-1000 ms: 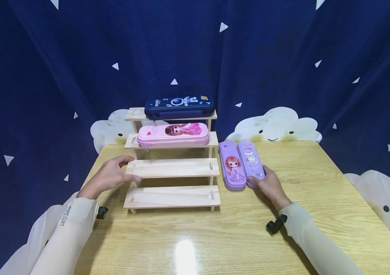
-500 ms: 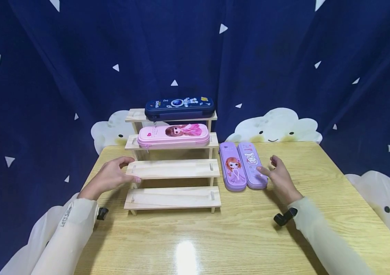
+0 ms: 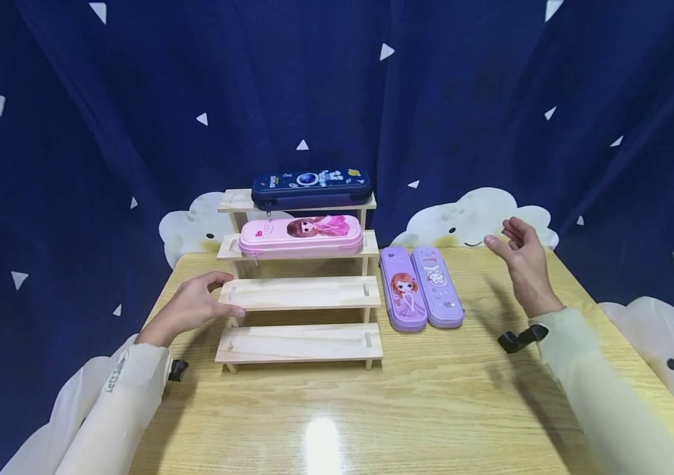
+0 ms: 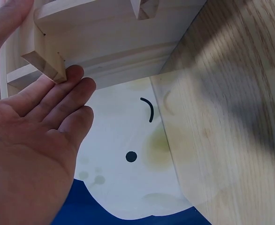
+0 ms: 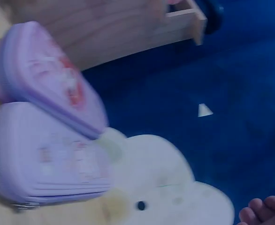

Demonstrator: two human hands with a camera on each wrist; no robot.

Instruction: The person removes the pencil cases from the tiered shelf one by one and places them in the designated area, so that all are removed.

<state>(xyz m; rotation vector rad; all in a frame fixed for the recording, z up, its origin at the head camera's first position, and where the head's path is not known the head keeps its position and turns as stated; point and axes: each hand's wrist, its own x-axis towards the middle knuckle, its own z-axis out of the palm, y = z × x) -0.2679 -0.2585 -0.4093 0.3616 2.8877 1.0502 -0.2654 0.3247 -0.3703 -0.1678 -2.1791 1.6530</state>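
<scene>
A four-step wooden display rack (image 3: 301, 293) stands on the table. My left hand (image 3: 194, 303) grips the left end of its third board from the top, thumb at the front; in the left wrist view the hand's fingers (image 4: 57, 101) lie along the wooden leg. Raised over the table's right side, my right hand (image 3: 525, 264) holds nothing, its fingers loosely bent. Nearest to it lies a lilac pencil case (image 3: 439, 290) with a white cartoon figure. Touching that case on the left is a purple pencil case (image 3: 403, 290) with a girl print.
On the rack's top board sits a navy space pencil case (image 3: 313, 188). One step lower rests a pink pencil case (image 3: 301, 236) with a girl print. Behind the wooden table (image 3: 420, 409) hangs a dark blue curtain (image 3: 467, 105) with white triangles and clouds.
My right hand has let go of the lilac pencil case, lifted, and moved right and away from it. Both purple cases stay in place. My left hand has kept its hold on the rack.
</scene>
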